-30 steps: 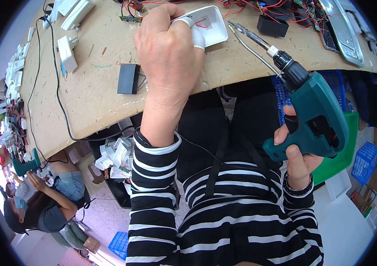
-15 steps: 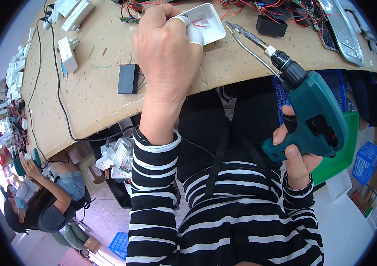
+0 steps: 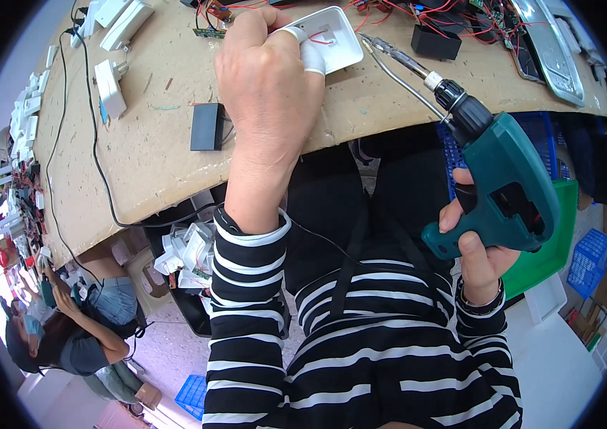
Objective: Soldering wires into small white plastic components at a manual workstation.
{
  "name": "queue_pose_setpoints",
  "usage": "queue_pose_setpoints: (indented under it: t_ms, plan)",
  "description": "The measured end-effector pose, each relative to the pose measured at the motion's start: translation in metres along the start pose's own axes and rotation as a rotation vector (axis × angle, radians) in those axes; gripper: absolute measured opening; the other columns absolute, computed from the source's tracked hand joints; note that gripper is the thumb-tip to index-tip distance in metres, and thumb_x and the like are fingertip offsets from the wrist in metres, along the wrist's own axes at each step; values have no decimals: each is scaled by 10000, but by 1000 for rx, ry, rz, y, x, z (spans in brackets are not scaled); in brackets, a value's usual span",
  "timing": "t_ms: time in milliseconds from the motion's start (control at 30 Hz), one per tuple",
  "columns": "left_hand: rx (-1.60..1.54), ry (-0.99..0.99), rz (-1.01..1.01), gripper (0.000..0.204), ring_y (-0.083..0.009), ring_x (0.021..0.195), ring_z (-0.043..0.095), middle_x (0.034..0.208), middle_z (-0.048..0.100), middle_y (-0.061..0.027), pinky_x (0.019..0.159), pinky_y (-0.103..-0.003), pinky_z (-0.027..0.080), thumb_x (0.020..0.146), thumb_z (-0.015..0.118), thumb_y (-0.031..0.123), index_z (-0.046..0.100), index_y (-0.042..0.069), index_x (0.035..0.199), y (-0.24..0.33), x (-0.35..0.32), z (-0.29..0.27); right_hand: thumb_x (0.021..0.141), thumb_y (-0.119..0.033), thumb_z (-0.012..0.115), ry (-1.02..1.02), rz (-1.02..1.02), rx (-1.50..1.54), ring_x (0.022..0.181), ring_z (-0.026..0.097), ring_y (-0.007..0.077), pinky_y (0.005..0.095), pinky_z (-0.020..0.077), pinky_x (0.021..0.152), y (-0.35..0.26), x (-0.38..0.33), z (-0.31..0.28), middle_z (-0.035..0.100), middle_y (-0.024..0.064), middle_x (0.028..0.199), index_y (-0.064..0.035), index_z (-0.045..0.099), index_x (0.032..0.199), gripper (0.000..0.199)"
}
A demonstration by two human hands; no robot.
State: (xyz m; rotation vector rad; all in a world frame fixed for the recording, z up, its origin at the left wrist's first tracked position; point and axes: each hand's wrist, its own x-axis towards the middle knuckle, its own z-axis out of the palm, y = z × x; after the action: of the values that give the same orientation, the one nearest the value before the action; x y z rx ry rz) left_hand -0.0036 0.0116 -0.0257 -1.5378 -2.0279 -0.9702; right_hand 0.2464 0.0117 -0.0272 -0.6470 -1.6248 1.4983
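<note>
My left hand (image 3: 267, 82) is closed at the edge of a shallow white plastic housing (image 3: 342, 50) on the bench, with white coverings on two of its fingers. Short red wires (image 3: 321, 37) show inside the housing; what the fingertips pinch is hidden. A dark green soldering gun (image 3: 514, 168) with a thin feed tube is gripped in my right hand (image 3: 478, 250). Its metal tip points up and left, just right of the housing and apart from it. Left of my wrist lies a small black box (image 3: 207, 127) with thin wires.
Circuit boards and red wires (image 3: 453, 18) crowd the far bench edge, beside another black box (image 3: 435, 43). White plug-in adapters (image 3: 109, 87) and a black cable (image 3: 96, 157) lie at left. A green bin (image 3: 550, 243) stands below right. A co-worker (image 3: 89, 336) sits at left.
My hands, the housing and the soldering gun stay almost where they were. At left, the co-worker's hands and green tool have shifted down, toward the co-worker's body.
</note>
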Motion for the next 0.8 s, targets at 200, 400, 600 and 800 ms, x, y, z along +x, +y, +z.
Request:
queue_pose_setpoints:
  t_ms: [200, 400, 600, 800]
  plan:
    - [0, 2, 10, 122, -246, 805, 565, 902, 581, -113, 702, -310, 457, 657, 604, -14, 639, -60, 765, 0, 0, -1, 780, -164, 634, -10, -7, -2, 709, 563, 154, 257, 484, 588, 0, 0, 0, 479, 251, 1151, 10, 265, 1303, 663]
    - [-69, -13, 34, 140, -255, 824, 557, 938, 576, -117, 716, -313, 452, 662, 627, -2, 643, -42, 795, -1, -4, -4, 782, -164, 633, 2, 1, 0, 716, 556, 147, 260, 483, 602, 0, -2, -2, 472, 250, 1160, 8, 282, 1298, 647]
    - [-67, 80, 175, 105, -250, 931, 502, 950, 567, -78, 800, -355, 343, 614, 638, 29, 625, 12, 717, -3, -16, -7, 782, -168, 633, 57, 17, 12, 716, 553, 148, 261, 480, 601, -1, -6, -3, 468, 254, 1155, 16, 286, 1294, 645]
    - [-7, -59, 221, 102, -206, 921, 494, 937, 577, -11, 815, -317, 285, 593, 679, 67, 631, 73, 683, 14, -34, -12, 808, -160, 595, 58, 46, 55, 703, 550, 151, 254, 473, 561, 0, -21, -8, 438, 279, 1170, 43, 267, 1291, 618]
